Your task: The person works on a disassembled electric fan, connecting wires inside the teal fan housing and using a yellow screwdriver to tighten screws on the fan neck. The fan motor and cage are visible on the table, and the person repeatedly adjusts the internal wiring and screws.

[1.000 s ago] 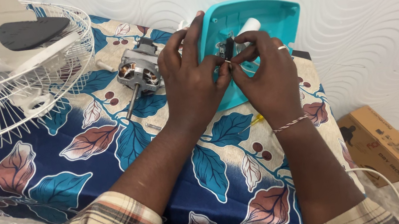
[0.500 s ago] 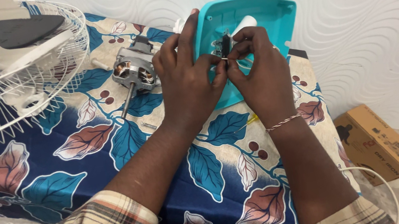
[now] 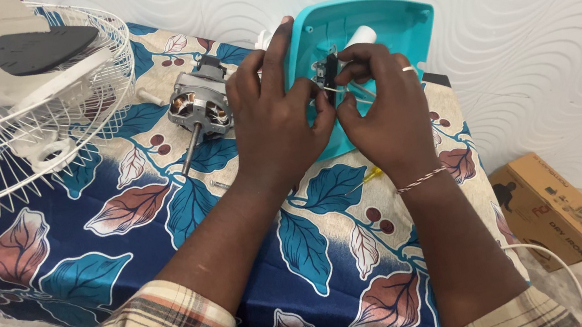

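Note:
A turquoise plastic housing [image 3: 394, 21] stands tilted on the table's far side. My left hand [image 3: 276, 122] grips its near-left edge, fingers reaching up along the rim, thumb pinching thin wires. My right hand [image 3: 385, 111] pinches a small black part [image 3: 329, 69] and wires inside the housing, beside a white cylinder [image 3: 363, 36]. A ring sits on one right finger and a thread bracelet on that wrist.
A grey electric motor with a shaft [image 3: 198, 112] lies left of the housing on the blue leaf-pattern tablecloth [image 3: 121, 241]. A white wire fan guard [image 3: 13, 125] fills the left. A cardboard box [image 3: 554, 209] sits on the floor at right, by a white cable [image 3: 555, 260].
Both hands have shifted slightly on the housing while working the small black part and wires; the view has drifted a little. The motor and fan guard stay put.

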